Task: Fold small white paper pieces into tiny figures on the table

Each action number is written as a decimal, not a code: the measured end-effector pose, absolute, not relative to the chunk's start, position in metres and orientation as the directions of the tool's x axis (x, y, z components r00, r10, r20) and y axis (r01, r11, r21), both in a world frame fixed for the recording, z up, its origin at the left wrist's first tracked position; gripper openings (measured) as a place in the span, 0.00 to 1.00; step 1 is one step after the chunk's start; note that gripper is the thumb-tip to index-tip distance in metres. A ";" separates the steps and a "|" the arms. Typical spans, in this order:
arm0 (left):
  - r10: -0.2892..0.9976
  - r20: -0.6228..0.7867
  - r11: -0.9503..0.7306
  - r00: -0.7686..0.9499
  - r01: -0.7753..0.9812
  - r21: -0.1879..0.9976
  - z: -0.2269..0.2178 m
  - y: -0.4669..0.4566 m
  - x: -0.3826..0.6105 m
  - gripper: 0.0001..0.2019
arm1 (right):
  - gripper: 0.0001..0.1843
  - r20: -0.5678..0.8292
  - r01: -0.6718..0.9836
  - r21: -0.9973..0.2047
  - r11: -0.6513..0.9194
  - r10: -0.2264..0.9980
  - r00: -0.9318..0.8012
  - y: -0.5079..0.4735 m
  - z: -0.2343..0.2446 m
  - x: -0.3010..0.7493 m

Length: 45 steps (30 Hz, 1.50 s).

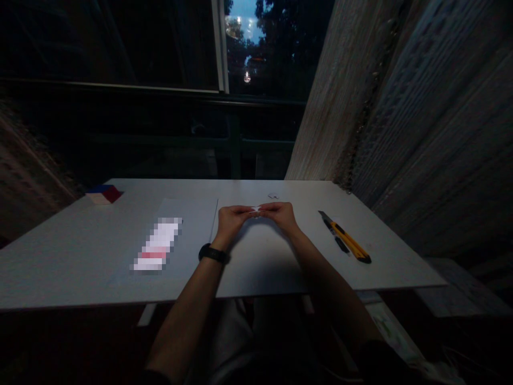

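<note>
Over the middle of the white table, both hands meet at a small white piece, which looks like folded paper. My left hand, with a black watch on its wrist, pinches one side of the piece. The other side is between the fingertips of my right hand. Most of the piece is hidden by the fingers, so its full shape does not show. To the right lies a yellow and black utility knife with its blade out. A slim black pen-like tool lies alongside it.
A large white sheet lies at left, with a lit, blurred-out phone-like rectangle on it. A red, blue and white block sits far left. Small dark marks or scraps show behind the hands. Curtains hang beyond the table.
</note>
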<state>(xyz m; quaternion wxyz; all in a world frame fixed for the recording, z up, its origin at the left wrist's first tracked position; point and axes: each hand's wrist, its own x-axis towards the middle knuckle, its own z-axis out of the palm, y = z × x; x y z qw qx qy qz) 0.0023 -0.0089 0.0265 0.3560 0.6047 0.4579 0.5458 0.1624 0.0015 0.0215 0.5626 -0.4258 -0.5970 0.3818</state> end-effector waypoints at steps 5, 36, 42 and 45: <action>0.946 0.323 -0.317 -0.032 0.127 0.940 0.029 -0.011 0.005 0.14 | 0.10 0.359 0.110 -0.928 0.356 0.933 0.008 0.000 0.022 0.162; 0.926 0.349 -0.324 -0.143 0.170 0.931 0.029 -0.012 0.007 0.11 | 0.10 0.384 0.018 -0.923 0.384 0.922 0.056 -0.001 0.025 0.158; 0.916 0.363 -0.333 -0.169 0.183 0.925 0.027 -0.009 0.006 0.11 | 0.09 0.374 -0.030 -0.926 0.376 0.926 0.059 -0.001 0.024 0.157; 0.920 0.355 -0.325 -0.168 0.180 0.928 0.026 -0.008 0.006 0.11 | 0.09 0.372 -0.032 -0.927 0.374 0.927 0.055 0.000 0.022 0.158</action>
